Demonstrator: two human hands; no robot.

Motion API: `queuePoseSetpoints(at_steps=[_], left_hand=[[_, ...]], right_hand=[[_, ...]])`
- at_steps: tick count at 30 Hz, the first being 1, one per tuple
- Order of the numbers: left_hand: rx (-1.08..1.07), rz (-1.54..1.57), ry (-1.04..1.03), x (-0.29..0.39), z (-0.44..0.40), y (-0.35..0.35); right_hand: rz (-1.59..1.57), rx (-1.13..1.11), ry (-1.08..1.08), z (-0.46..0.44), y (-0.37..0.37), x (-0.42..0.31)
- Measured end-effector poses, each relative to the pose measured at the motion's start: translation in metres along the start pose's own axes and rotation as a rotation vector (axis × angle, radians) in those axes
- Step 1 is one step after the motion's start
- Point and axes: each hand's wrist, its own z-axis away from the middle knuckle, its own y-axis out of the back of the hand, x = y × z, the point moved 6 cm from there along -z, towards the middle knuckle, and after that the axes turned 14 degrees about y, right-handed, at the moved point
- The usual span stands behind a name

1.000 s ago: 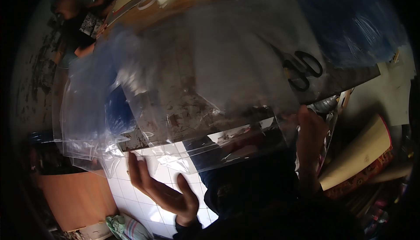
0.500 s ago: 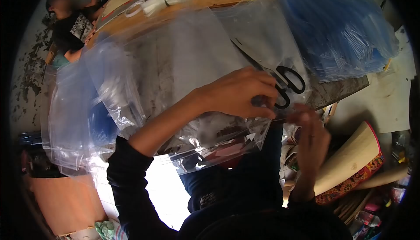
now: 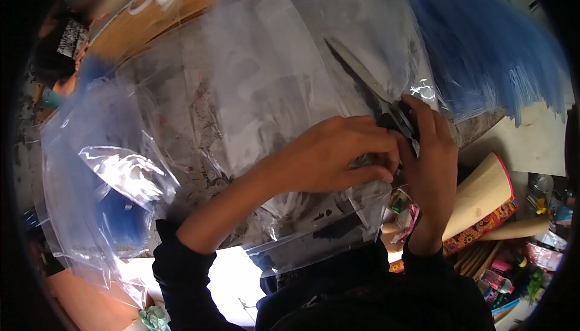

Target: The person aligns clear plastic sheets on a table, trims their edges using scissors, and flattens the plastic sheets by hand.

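Observation:
A pair of scissors (image 3: 361, 72) with black handles lies over clear plastic, blades pointing up and to the left. My right hand (image 3: 434, 159) has its fingers and thumb around the handles, covering most of them. Close beside it, my left hand (image 3: 338, 154) pinches the near right corner of a clear plastic sheet (image 3: 326, 225) between thumb and fingers. That sheet hangs over the table's near edge above my lap. More clear plastic (image 3: 260, 71) lies flat beneath the scissors and my left hand.
A pile of bluish plastic sheets (image 3: 483, 47) sits at the right. Loose clear plastic (image 3: 78, 168) drapes over the left side. Another person (image 3: 60, 47) is at the far left. A rolled mat (image 3: 483, 201) and assorted litter (image 3: 507, 282) are below right.
My right hand has moved up and left onto the scissors' handles. My left hand stays at the sheet's corner. The view has shifted, so the table appears lower and nearer.

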Motion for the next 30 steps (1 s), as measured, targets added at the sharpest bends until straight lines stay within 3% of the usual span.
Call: queuePoseSetpoints(at_steps=[2, 5, 6, 8, 10, 14, 17, 20, 22, 30], left_hand=[[0.021, 0.049, 0.005, -0.002, 0.002, 0.0], [0.067, 0.076, -0.01, -0.002, 0.002, 0.001], [0.08, 0.061, -0.029, -0.001, 0.003, 0.002], [0.076, 0.056, -0.008, -0.001, 0.003, 0.002], [0.062, 0.042, 0.01, -0.002, 0.004, 0.002], [0.123, -0.106, -0.055, 0.006, 0.008, 0.006], [0.183, -0.207, -0.064, 0.004, 0.008, 0.005], [0.205, -0.212, -0.084, 0.003, 0.008, 0.004], [0.2, -0.201, -0.083, 0.0, 0.006, 0.004], [0.123, -0.126, -0.062, -0.005, 0.007, 0.003]], right_hand=[[-0.122, -0.009, -0.055, -0.001, 0.004, 0.01], [-0.581, -0.148, -0.231, 0.002, 0.009, 0.024], [-0.58, -0.161, -0.228, 0.007, 0.007, 0.028], [-0.801, 0.091, -0.171, 0.015, 0.011, 0.033], [-0.811, 0.174, -0.163, 0.026, 0.018, 0.028], [-0.794, 0.14, -0.2, 0.057, 0.022, 0.024], [-0.749, 0.206, -0.037, 0.086, 0.031, 0.024], [-0.456, 0.031, -0.244, 0.107, 0.034, 0.03], [-0.2, -0.137, -0.201, 0.11, 0.036, 0.026], [-0.083, -0.162, -0.077, 0.111, 0.048, 0.003]])
